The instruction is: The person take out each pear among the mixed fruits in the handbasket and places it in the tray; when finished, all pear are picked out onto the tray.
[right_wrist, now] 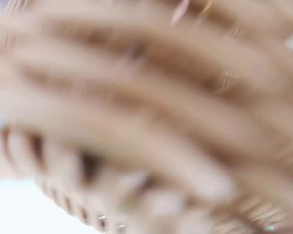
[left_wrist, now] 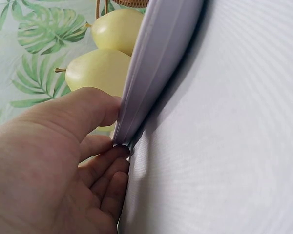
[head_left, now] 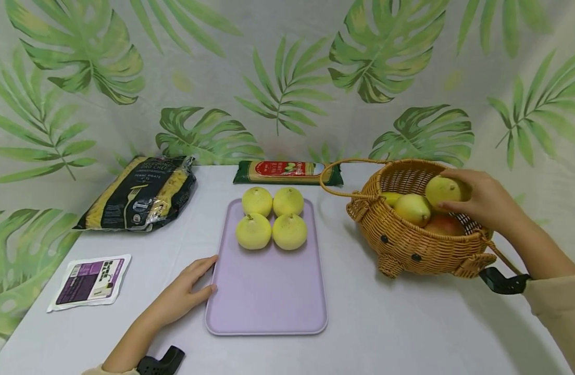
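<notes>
My left hand (head_left: 186,289) rests against the left edge of a lilac tray (head_left: 266,291). In the left wrist view its thumb touches the rim, with the other fingers bent low beside the edge. Several yellow-green pears (head_left: 289,232) stand grouped at the tray's far end. My right hand (head_left: 486,200) grips another pear (head_left: 441,191) at the opening of a wicker basket (head_left: 395,247) with an animal face. Inside the basket lie a pear (head_left: 411,208), a reddish fruit (head_left: 444,225) and a yellow fruit (head_left: 390,198), partly hidden. Blurred wicker fills the right wrist view.
A black-and-yellow penne bag (head_left: 139,195) lies at the back left, with a flat white-and-purple packet (head_left: 90,281) nearer. Behind the tray lies a green-and-red pasta packet (head_left: 287,172). The basket's handle (head_left: 336,192) juts left. A leaf-patterned cloth (head_left: 283,78) hangs behind.
</notes>
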Motion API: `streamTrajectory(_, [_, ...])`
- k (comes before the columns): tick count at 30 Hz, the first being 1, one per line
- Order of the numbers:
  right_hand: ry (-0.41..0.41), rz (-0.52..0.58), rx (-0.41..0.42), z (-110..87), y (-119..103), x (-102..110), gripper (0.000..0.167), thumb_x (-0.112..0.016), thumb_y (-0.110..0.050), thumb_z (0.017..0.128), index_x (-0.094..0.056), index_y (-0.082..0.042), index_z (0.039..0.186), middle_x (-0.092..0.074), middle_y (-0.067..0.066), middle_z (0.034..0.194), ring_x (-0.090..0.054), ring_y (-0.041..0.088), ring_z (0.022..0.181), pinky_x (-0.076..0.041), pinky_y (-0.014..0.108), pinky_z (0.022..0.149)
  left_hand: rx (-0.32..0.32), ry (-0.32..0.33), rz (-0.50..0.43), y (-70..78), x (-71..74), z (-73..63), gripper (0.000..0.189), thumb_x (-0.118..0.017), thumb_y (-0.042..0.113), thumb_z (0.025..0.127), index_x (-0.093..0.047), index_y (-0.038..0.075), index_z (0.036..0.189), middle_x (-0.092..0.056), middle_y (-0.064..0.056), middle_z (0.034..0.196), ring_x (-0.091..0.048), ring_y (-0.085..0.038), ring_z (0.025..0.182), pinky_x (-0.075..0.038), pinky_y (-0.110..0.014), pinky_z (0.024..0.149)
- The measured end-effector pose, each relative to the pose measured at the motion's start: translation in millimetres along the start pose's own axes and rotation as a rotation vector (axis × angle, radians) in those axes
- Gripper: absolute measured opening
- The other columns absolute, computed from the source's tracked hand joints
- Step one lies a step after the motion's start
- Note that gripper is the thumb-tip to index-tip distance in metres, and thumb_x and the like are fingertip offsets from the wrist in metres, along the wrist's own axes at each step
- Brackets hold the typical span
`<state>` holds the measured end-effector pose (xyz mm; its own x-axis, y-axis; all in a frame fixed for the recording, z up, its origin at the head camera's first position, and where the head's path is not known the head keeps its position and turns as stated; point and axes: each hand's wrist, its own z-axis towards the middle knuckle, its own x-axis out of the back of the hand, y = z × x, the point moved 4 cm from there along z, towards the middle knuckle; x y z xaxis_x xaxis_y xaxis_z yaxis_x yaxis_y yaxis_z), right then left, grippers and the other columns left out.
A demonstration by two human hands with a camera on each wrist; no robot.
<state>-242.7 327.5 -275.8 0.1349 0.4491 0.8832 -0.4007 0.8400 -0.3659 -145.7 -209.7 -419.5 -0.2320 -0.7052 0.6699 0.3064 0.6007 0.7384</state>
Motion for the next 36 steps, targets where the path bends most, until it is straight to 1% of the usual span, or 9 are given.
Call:
streamTrajectory(6, [0.084,0.004,0.081,-5.7,-30.1,10.4,0.063,-0.08,-0.007,0.065,-0.053,-0.001,0.122,-0.048,0.025,0.119,-0.04,0.042,0.102,-0.036,0.051,0.07,0.009,0.0,0.004,0.4,-0.4,0.1,0.059,-0.059,0.023,0.088,-0.034,0.006,0.138,-0.038,-0.012,0.134,-0.028,-0.033,0.126,-0.024,-0.052,0.1])
streamTrajectory(9, [0.13,0.012,0.115,-8.2,-48.5,14.6,0.067,-0.081,-0.006,0.063,-0.053,-0.005,0.124,-0.05,0.02,0.122,-0.04,0.038,0.104,-0.035,0.046,0.069,0.013,-0.006,-0.007,0.9,-0.4,-0.6,0.059,-0.059,0.023,0.088,-0.034,0.006,0.138,-0.038,-0.012,0.134,-0.028,-0.032,0.127,-0.024,-0.052,0.1])
streamTrajectory(14, [0.23,0.052,0.21,-12.2,-83.1,14.1,0.073,-0.083,0.004,0.054,-0.057,-0.009,0.122,-0.053,0.005,0.121,-0.04,0.02,0.108,-0.033,0.025,0.072,0.01,-0.007,-0.015,1.5,-0.3,-1.2,0.059,-0.059,0.022,0.088,-0.034,0.006,0.138,-0.038,-0.011,0.135,-0.028,-0.031,0.127,-0.024,-0.051,0.101])
streamTrajectory(17, [0.253,0.108,0.242,-13.9,-103.4,7.1,0.076,-0.083,0.005,0.052,-0.058,-0.011,0.121,-0.052,-0.002,0.121,-0.038,0.01,0.112,-0.032,0.019,0.075,0.007,0.003,-0.002,0.0,-0.5,-0.8,0.059,-0.06,0.022,0.087,-0.034,0.006,0.138,-0.038,-0.011,0.134,-0.028,-0.032,0.127,-0.024,-0.052,0.1])
streamTrajectory(21, [0.216,0.226,0.251,-15.3,-132.6,-10.0,0.072,-0.082,0.002,0.057,-0.057,-0.014,0.122,-0.051,-0.003,0.123,-0.038,0.008,0.113,-0.037,0.017,0.076,-0.008,0.016,0.02,-1.2,-0.6,0.2,0.059,-0.06,0.021,0.087,-0.035,0.005,0.138,-0.039,-0.011,0.134,-0.03,-0.032,0.126,-0.025,-0.052,0.1])
streamTrajectory(24, [0.165,0.352,0.279,-14.3,-154.5,-30.6,0.067,-0.081,0.001,0.06,-0.056,-0.012,0.121,-0.051,-0.001,0.122,-0.04,0.011,0.113,-0.041,0.018,0.078,-0.01,0.014,0.018,-0.8,-0.3,0.4,0.059,-0.059,0.022,0.087,-0.035,0.005,0.138,-0.04,-0.011,0.133,-0.03,-0.033,0.125,-0.025,-0.052,0.099])
streamTrajectory(28, [0.06,0.495,0.289,-13.4,-179.7,-67.2,0.061,-0.08,-0.006,0.065,-0.055,-0.011,0.121,-0.051,0.0,0.121,-0.04,0.014,0.114,-0.037,0.029,0.089,-0.007,0.004,0.007,-0.6,0.3,0.8,0.059,-0.059,0.024,0.088,-0.034,0.006,0.138,-0.039,-0.011,0.134,-0.029,-0.032,0.126,-0.024,-0.052,0.1])
streamTrajectory(32, [-0.047,0.586,0.27,-14.7,-201.6,-108.4,0.059,-0.079,-0.014,0.069,-0.054,-0.014,0.122,-0.049,-0.001,0.123,-0.041,0.016,0.114,-0.038,0.039,0.09,-0.008,-0.001,0.01,-1.5,0.2,0.9,0.059,-0.059,0.024,0.088,-0.034,0.005,0.139,-0.038,-0.011,0.135,-0.029,-0.032,0.126,-0.024,-0.051,0.1])
streamTrajectory(36, [-0.128,0.672,0.237,-14.0,-221.0,-146.4,0.059,-0.078,-0.016,0.07,-0.053,-0.014,0.124,-0.049,-0.003,0.124,-0.04,0.015,0.116,-0.035,0.04,0.095,-0.004,-0.003,0.014,-3.3,0.1,0.8,0.06,-0.059,0.023,0.088,-0.033,0.006,0.139,-0.038,-0.01,0.135,-0.028,-0.031,0.127,-0.024,-0.051,0.101])
